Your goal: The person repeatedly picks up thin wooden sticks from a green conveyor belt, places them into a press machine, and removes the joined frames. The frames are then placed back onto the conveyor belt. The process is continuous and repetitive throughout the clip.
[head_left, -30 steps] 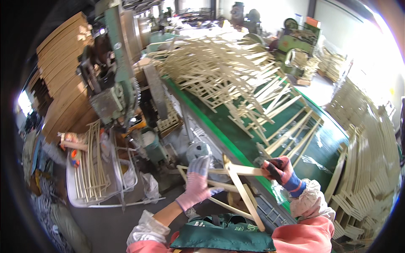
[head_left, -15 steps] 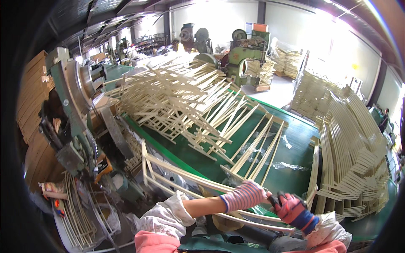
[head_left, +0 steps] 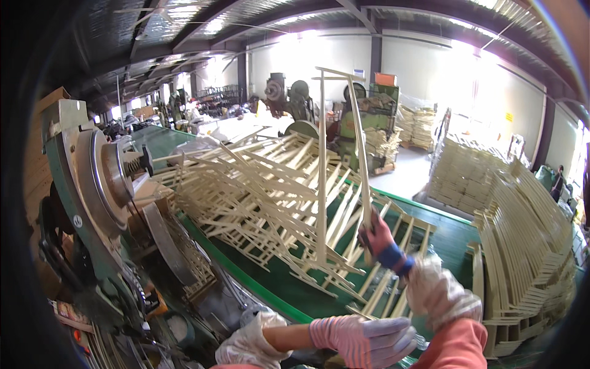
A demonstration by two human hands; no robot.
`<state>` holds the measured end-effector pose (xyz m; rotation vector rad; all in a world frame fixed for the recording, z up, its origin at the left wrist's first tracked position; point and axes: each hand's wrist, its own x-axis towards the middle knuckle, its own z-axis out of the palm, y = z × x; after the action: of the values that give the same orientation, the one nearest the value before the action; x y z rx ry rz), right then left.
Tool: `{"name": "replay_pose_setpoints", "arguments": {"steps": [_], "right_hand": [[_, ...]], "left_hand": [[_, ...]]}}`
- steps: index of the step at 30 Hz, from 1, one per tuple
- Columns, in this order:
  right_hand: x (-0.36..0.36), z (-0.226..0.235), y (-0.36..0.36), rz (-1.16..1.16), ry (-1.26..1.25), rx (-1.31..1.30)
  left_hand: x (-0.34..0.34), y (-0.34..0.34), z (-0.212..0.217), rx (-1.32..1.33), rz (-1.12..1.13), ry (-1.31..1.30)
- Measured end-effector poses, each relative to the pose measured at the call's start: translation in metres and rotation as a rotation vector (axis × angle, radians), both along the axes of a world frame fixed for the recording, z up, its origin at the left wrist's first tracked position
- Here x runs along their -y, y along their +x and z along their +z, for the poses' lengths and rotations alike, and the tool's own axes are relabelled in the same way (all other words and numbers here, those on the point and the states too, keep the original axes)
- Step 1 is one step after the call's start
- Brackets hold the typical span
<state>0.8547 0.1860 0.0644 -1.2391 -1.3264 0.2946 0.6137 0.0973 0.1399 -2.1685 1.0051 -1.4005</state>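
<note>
Right hand (head_left: 380, 237) grasps wooden frame (head_left: 322, 172), now raised upright; left hand (head_left: 372, 341) released, now apart.

A long green table (head_left: 456, 241) with a brighter green edge slants across the floor space. Pale wooden frames (head_left: 246, 197) lie directly on it in a tangled heap, crossing at many angles; toward the right, some lie nearly parallel.
</note>
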Motion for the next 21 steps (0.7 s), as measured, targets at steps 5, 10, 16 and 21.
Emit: {"name": "replay_pose_setpoints", "arguments": {"steps": [5, 10, 16, 21], "right_hand": [[-0.244, 0.128, -0.034, -0.096, -0.238, 0.729], [-0.432, 0.18, -0.091, -0.482, -0.675, 1.547], [-0.519, 0.169, -0.114, -0.187, -0.112, 1.431], [-0.477, 0.155, -0.118, -0.14, 0.052, 1.189]], "left_hand": [[-0.078, -0.029, -0.026, -0.225, 0.337, -0.326], [-0.131, -0.056, -0.065, -0.189, 0.477, -0.522], [-0.156, -0.074, -0.1, -0.317, 0.572, -0.717], [-0.168, -0.046, -0.112, -0.493, 0.48, -0.744]]}}
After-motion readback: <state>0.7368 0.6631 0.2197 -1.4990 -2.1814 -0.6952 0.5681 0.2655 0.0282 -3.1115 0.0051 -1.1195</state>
